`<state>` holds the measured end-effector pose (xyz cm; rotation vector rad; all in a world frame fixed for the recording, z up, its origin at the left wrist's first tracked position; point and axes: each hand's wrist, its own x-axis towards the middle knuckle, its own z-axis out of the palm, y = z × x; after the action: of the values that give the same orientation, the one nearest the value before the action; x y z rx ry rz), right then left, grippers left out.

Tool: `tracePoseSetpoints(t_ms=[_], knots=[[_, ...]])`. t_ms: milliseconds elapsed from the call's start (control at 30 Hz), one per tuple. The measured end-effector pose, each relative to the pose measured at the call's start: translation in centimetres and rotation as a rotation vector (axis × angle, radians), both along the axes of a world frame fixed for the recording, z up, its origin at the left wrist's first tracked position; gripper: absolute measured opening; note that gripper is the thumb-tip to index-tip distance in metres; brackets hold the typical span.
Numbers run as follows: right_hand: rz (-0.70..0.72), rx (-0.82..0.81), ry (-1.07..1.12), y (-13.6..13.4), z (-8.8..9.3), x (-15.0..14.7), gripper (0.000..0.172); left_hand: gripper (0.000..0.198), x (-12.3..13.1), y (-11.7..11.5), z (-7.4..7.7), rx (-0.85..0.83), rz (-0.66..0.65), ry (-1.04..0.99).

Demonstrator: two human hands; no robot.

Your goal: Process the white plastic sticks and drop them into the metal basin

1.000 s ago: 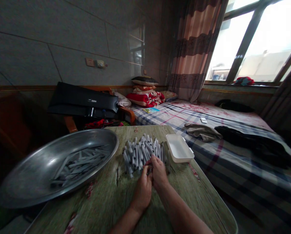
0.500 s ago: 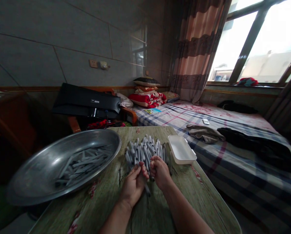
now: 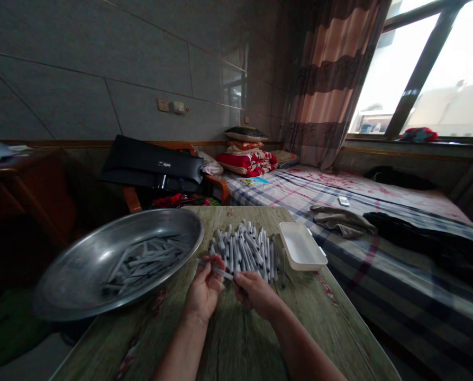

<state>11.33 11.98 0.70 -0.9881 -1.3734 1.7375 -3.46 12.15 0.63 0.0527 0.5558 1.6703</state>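
A slim, whitish pen (image 3: 222,272) lies slantwise between my two hands, in front of a pile of similar pens. Its left part is held between the thumb and fingers of my left hand (image 3: 205,286). At its right end, the thumb and curled fingers of my right hand (image 3: 256,292) pinch it, hiding that tip. Just beyond my fingers, the pile of pens (image 3: 246,248) is spread on the table, many with dark ends. To the left, a large oval metal basin (image 3: 78,254) contains more whitish pen-like pieces (image 3: 149,259).
The wood-patterned table (image 3: 240,344) carries a white plastic box (image 3: 303,247) right of the pile. A bed (image 3: 300,190) with dark clothing (image 3: 419,238) stands along the right. Behind the basin, a black monitor-like panel (image 3: 157,166) leans on a wooden chair.
My hands have moved left and drawn slightly apart. The pen, formerly pointing down toward me from my left hand, now lies crosswise with my right hand on its end. The view has shifted left.
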Motion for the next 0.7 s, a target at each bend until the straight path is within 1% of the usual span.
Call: tracePoseSetpoints(t_ms=[100, 133, 200, 267, 333, 367, 467, 533, 600, 633, 700], knots=[[-0.081, -0.016, 0.076, 0.4, -0.3, -0.1, 0.044, 0.015, 0.5, -0.6, -0.1, 0.01, -0.113, 0.2], [-0.121, -0.011, 0.079, 0.5, -0.4, -0.2, 0.044, 0.011, 0.7, -0.7, -0.1, 0.01, -0.123, 0.256], [-0.182, 0.03, 0.06, 0.7, -0.6, -0.4, 0.042, 0.008, 0.9, -0.8, -0.3, 0.0, -0.102, 0.314], [-0.211, 0.089, 0.046, 0.7, -0.7, -0.6, 0.037, 0.007, 0.9, -0.8, -0.4, -0.019, -0.068, 0.319], [-0.229, 0.131, 0.086, 0.6, -0.5, -0.7, 0.032, 0.008, 0.9, -0.6, -0.4, -0.031, -0.047, 0.314], [-0.236, 0.135, 0.122, 0.5, -0.4, -0.7, 0.032, 0.008, 0.9, -0.6, -0.5, -0.032, -0.037, 0.312], [-0.231, 0.063, 0.177, 0.4, -0.3, -0.5, 0.038, 0.008, 1.0, -0.5, -0.6, -0.015, -0.025, 0.308], [-0.229, 0.037, 0.126, 0.4, -0.4, -0.4, 0.046, 0.009, 1.1, -0.5, -0.7, 0.01, -0.039, 0.313], [-0.242, 0.067, 0.059, 0.6, -0.6, -0.3, 0.052, 0.011, 1.2, -0.5, -0.8, 0.031, -0.059, 0.325], [-0.251, 0.087, 0.041, 0.7, -0.7, -0.3, 0.051, 0.012, 1.2, -0.5, -0.8, 0.035, -0.063, 0.33], [-0.261, 0.093, 0.066, 0.7, -0.7, -0.4, 0.042, 0.013, 1.3, -0.5, -0.7, 0.028, -0.062, 0.332]])
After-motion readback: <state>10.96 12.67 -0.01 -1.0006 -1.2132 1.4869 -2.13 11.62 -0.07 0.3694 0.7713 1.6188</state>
